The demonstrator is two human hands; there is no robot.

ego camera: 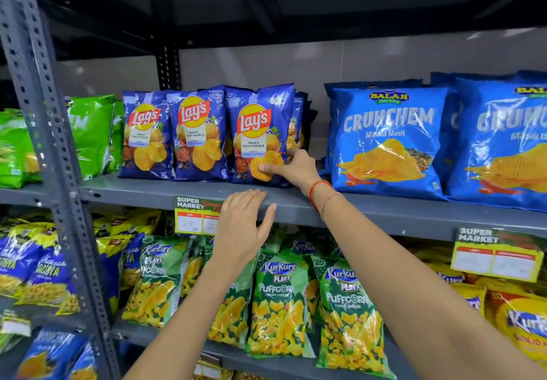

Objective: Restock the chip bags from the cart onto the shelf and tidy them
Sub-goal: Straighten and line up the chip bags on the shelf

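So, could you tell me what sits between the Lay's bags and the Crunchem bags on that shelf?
In the head view, only the right hand and bare shelf lie between the Lay's bags and Crunchem bags.

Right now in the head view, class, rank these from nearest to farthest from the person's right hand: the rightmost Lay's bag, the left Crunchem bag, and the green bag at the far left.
From the right hand:
1. Rightmost Lay's bag, touched by the hand.
2. Left Crunchem bag, just right of the hand.
3. Green bag, far left, past the upright.

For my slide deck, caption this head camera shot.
Right hand straightens the front chip bag while left hand rests on the shelf edge.
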